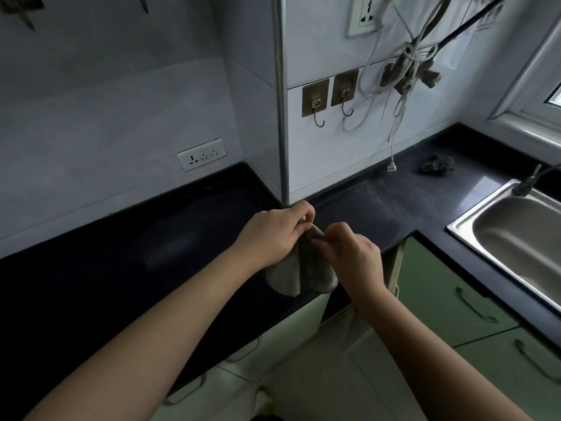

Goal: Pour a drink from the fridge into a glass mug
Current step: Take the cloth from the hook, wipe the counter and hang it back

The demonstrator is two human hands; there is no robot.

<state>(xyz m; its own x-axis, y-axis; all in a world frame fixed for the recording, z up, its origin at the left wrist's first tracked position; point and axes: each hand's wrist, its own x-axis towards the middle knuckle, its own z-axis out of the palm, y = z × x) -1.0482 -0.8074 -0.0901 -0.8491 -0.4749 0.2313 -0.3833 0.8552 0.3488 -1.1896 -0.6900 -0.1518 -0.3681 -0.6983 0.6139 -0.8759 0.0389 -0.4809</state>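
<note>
A grey cloth (296, 273) hangs folded between both hands, just above the front part of the dark countertop (121, 253). My left hand (273, 232) pinches its upper edge from the left. My right hand (353, 253) pinches the same edge from the right, fingers curled round the fabric. No fridge, drink or glass mug is in view.
A steel sink (516, 238) is set into the counter at the right. A dark crumpled rag (437, 167) lies by the back wall. Wall hooks (315, 100), hanging cables (403, 74) and sockets (202, 154) are on the tiled wall. Green cabinet doors (449, 302) are below.
</note>
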